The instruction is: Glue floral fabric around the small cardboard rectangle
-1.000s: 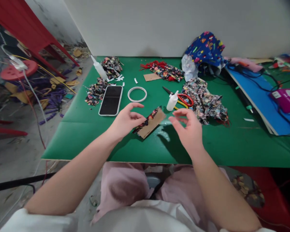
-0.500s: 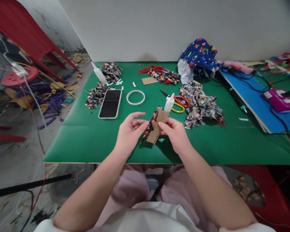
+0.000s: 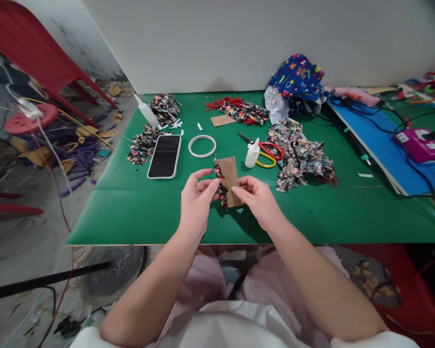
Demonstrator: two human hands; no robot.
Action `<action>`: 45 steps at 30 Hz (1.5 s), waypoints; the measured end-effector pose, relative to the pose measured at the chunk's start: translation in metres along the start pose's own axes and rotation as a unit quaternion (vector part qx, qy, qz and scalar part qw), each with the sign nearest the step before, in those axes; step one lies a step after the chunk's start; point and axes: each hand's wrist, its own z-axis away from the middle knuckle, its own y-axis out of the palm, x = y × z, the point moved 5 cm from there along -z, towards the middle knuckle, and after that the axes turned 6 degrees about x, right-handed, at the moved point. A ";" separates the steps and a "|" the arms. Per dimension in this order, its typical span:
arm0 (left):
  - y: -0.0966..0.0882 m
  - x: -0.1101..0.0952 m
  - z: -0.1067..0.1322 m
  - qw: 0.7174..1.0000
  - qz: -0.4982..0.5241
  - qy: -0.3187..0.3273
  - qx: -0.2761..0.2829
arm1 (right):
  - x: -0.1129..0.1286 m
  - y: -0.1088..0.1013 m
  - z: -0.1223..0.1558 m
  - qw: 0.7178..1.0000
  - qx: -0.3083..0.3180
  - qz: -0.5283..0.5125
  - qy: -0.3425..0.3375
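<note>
A small brown cardboard piece with floral fabric along its left edge stands nearly upright above the green table. My left hand pinches its left side at the fabric. My right hand pinches its lower right part. Both hands hold it just above the table, near the front edge. A small white glue bottle stands just behind the card, beside red and yellow scissors.
A phone and a white tape ring lie to the left. Floral fabric scraps lie right; more scraps and another bottle at back left. A blue board, cables and a purple device occupy the right.
The cardboard piece has been lifted off the table and turned from slanted to nearly upright. My right hand, empty and open a second ago, has closed on it.
</note>
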 end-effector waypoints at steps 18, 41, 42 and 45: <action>-0.072 -0.011 0.028 0.982 -0.172 0.071 -0.031 | 0.039 0.022 0.028 0.676 0.042 0.681 -0.278; -0.039 -0.002 0.012 0.775 -0.567 0.177 0.215 | 0.014 0.022 -0.031 0.764 0.252 0.591 -0.055; -0.038 -0.002 0.012 0.769 -0.573 0.187 0.214 | 0.015 0.023 -0.031 0.762 0.252 0.595 -0.055; -0.036 -0.001 0.013 0.756 -0.588 0.203 0.203 | 0.020 0.021 -0.028 0.763 0.232 0.600 -0.065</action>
